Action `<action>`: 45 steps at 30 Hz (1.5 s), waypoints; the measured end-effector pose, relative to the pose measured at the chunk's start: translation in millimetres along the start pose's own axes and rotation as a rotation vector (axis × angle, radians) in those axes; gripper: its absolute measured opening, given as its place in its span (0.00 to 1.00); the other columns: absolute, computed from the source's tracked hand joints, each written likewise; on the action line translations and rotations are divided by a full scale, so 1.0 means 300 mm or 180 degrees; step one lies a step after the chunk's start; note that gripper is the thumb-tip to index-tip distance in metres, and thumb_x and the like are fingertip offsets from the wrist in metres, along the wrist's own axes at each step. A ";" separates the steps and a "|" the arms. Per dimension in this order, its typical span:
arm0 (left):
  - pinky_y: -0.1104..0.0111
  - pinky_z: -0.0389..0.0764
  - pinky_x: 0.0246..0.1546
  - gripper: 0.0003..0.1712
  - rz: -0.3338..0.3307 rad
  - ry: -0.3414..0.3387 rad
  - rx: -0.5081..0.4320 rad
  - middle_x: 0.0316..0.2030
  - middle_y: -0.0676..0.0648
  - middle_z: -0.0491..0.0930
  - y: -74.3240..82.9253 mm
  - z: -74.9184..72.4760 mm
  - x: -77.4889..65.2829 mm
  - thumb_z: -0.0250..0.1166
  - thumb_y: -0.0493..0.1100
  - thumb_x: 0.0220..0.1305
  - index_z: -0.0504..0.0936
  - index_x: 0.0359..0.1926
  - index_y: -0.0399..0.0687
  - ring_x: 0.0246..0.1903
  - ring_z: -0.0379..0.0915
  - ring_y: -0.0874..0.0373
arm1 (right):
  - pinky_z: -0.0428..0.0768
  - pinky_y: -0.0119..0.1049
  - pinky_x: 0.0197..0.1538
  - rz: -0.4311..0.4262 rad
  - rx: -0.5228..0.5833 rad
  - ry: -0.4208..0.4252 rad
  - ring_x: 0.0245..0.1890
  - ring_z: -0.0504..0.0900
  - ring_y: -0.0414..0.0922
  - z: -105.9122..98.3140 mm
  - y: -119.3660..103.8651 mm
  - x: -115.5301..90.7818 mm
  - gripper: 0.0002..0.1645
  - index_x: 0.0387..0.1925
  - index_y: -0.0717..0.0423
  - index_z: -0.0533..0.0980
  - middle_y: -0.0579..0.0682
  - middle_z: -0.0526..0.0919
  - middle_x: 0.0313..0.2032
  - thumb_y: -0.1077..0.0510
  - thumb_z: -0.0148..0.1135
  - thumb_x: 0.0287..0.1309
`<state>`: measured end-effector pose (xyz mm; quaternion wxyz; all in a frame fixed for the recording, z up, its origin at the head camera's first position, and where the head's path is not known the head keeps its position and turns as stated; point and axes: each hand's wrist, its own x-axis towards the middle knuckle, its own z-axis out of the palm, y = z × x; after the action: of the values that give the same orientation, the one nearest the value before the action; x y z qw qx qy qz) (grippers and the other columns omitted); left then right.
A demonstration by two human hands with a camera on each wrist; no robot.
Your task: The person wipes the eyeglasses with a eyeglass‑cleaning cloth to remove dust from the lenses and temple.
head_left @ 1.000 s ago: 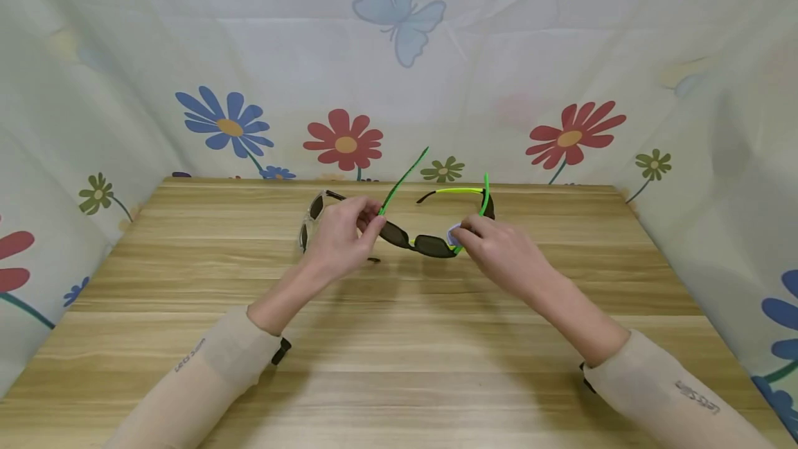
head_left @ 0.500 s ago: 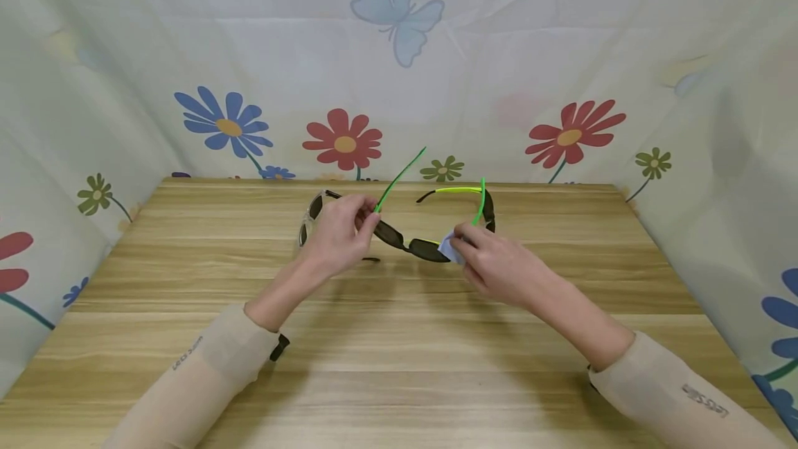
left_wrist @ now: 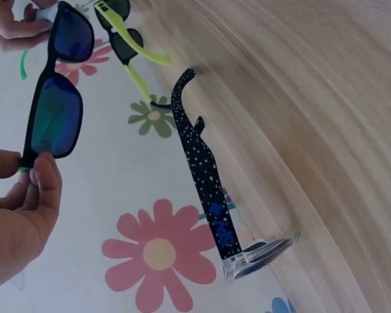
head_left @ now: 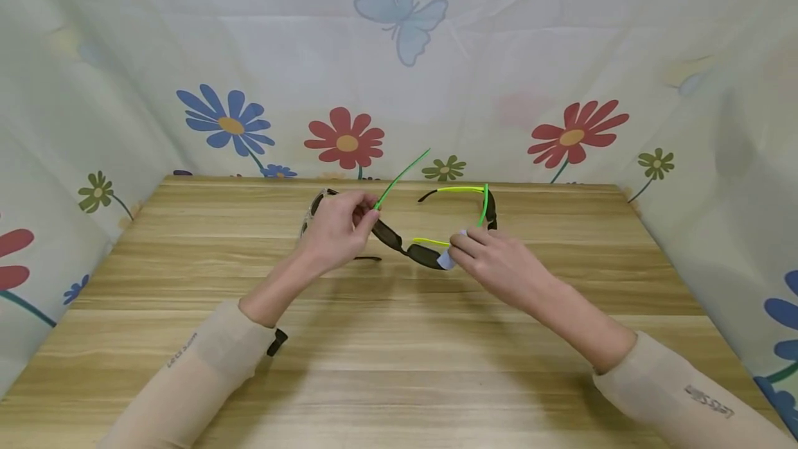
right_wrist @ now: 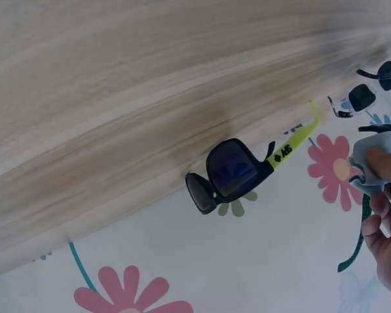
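Observation:
My left hand [head_left: 337, 231] pinches one hinge corner of black-framed sunglasses [head_left: 388, 235] with green temples, holding them above the table. Their lenses [left_wrist: 55, 114] look mirrored blue-green in the left wrist view. At the other end, my right hand [head_left: 499, 258] pinches a small pale blue cloth [head_left: 446, 260] against the outer part of the lens. In the right wrist view the cloth [right_wrist: 367, 163] is folded between thumb and fingers, and part of the frame is cut off by the picture edge. The fingers hide the right hinge in the head view.
Black sunglasses with yellow temples [head_left: 458, 190] lie behind the right hand at the table's back. Clear-framed sunglasses [left_wrist: 260, 254] with speckled black temples lie behind the left hand, partly hidden in the head view. A flowered curtain [head_left: 399, 89] borders the wooden table [head_left: 386, 380].
The right hand and cloth have moved slightly down and left, still at the lens's outer end. The right end of the held sunglasses has dipped, uncovering more of a yellow temple behind. The left hand keeps its grip.

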<state>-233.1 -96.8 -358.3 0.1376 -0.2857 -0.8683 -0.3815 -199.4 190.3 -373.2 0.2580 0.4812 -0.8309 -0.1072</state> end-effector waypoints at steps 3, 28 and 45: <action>0.69 0.76 0.28 0.05 -0.0047 -0.0040 -0.0056 0.29 0.50 0.77 -0.005 -0.003 0.001 0.59 0.36 0.67 0.80 0.40 0.39 0.27 0.72 0.61 | 0.77 0.36 0.37 -0.0072 -0.0023 0.0002 0.37 0.73 0.47 -0.006 -0.012 0.000 0.11 0.39 0.60 0.76 0.49 0.78 0.39 0.69 0.67 0.54; 0.60 0.73 0.41 0.08 0.0542 0.0140 0.0744 0.39 0.47 0.74 -0.029 0.018 0.008 0.64 0.40 0.64 0.82 0.43 0.44 0.41 0.70 0.53 | 0.79 0.38 0.44 -0.0021 0.0454 0.0076 0.39 0.79 0.47 -0.017 -0.095 0.007 0.14 0.44 0.60 0.80 0.49 0.80 0.39 0.67 0.67 0.54; 0.71 0.75 0.28 0.12 0.1303 -0.0945 0.1232 0.31 0.54 0.82 -0.008 0.043 -0.022 0.59 0.39 0.67 0.80 0.51 0.48 0.25 0.74 0.65 | 0.79 0.35 0.37 0.0215 0.0903 0.0218 0.33 0.76 0.43 -0.018 -0.098 0.015 0.11 0.41 0.58 0.80 0.47 0.79 0.38 0.63 0.69 0.54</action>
<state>-229.6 -91.2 -371.3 0.1351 -0.4755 -0.8598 -0.1277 -176.4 171.8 -379.6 0.2191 0.4880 -0.8441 0.0365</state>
